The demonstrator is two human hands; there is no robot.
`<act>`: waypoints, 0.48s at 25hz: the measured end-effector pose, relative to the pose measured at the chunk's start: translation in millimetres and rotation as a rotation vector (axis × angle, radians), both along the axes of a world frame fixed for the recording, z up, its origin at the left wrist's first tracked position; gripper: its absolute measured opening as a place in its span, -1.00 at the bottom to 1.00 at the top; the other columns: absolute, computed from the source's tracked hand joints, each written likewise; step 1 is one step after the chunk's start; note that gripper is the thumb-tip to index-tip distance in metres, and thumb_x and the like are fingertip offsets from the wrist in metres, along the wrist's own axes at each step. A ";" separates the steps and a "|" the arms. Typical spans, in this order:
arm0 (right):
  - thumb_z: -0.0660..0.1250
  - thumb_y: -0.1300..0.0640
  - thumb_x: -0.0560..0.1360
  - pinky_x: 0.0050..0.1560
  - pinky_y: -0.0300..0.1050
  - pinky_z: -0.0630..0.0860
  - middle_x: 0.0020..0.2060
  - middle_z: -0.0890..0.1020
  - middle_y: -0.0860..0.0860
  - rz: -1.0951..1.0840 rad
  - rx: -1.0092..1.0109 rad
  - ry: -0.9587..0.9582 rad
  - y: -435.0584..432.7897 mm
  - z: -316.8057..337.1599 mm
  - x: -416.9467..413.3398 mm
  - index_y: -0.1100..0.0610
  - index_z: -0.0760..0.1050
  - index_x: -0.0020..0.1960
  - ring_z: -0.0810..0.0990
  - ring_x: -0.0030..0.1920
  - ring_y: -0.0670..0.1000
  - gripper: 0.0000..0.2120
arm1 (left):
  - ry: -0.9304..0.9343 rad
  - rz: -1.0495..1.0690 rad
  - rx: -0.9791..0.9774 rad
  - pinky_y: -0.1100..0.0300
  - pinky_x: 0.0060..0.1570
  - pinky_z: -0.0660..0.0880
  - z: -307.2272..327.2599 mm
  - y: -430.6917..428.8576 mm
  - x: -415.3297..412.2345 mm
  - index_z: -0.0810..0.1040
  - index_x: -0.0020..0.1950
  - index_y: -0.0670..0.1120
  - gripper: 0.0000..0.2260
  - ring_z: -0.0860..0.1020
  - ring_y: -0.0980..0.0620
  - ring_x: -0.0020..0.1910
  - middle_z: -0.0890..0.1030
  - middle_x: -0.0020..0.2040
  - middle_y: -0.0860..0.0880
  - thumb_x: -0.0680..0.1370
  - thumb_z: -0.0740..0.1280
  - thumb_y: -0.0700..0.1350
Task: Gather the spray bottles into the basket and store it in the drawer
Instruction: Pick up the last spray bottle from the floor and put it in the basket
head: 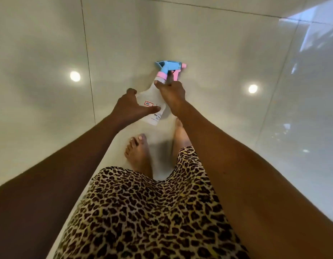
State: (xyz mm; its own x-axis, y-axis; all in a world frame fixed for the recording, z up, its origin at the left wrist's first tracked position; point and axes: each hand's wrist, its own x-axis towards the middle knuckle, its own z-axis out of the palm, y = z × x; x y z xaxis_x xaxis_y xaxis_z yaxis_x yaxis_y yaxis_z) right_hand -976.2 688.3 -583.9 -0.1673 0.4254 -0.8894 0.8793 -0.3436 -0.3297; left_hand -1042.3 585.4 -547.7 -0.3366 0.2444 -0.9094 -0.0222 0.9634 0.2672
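Note:
A clear spray bottle [152,99] with a blue and pink trigger head and a small red-framed label is held tilted above the floor, head pointing away from me. My right hand [172,92] grips its neck just below the pink collar. My left hand [131,107] cups the bottle's body from the left, thumb across the label side. No basket or drawer is in view.
Glossy cream floor tiles [49,109] spread all around, mirroring two ceiling lights. My bare feet [138,152] stand right under the bottle, and a leopard-print skirt [143,212] fills the lower middle. Bright window reflections lie at the right.

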 end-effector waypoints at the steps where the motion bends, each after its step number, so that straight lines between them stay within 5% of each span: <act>1: 0.30 0.04 0.49 0.13 -0.11 0.49 0.13 0.57 0.09 -0.039 -0.013 0.014 -0.7 -10.7 -4.7 0.16 0.37 0.31 0.53 0.12 0.08 -0.58 | -0.014 0.009 0.008 0.17 -0.04 0.36 -11.3 -0.1 1.9 0.23 0.34 -0.16 -0.25 0.45 -0.06 0.14 0.46 0.21 -0.09 0.31 0.48 0.13; 5: 0.36 0.08 0.46 0.26 0.03 0.46 0.19 0.56 0.12 -0.101 -0.078 0.031 -5.7 -18.5 -13.5 0.14 0.34 0.31 0.53 0.17 0.12 -0.53 | 0.003 0.061 0.022 0.14 -0.02 0.40 -24.6 -4.0 7.9 0.23 0.31 -0.18 -0.25 0.46 -0.06 0.13 0.46 0.22 -0.12 0.28 0.52 0.06; 12: 0.40 0.01 0.41 -0.15 -0.16 0.47 -0.09 0.63 0.09 -0.086 -0.049 0.100 6.1 84.8 -7.6 0.24 0.54 0.02 0.55 -0.13 0.03 -0.68 | 0.005 0.008 0.102 0.19 -0.04 0.36 73.5 3.3 3.5 0.21 0.37 -0.15 -0.20 0.39 0.05 0.03 0.44 0.26 -0.11 0.27 0.54 0.00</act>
State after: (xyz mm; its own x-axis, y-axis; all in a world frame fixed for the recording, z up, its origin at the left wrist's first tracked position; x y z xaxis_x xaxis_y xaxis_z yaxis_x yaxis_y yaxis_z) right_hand -983.9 694.4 -499.0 -0.2211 0.3985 -0.8901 0.8093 -0.4343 -0.3955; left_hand -1038.8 588.7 -474.2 -0.3438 0.3328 -0.8781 -0.0284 0.9310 0.3639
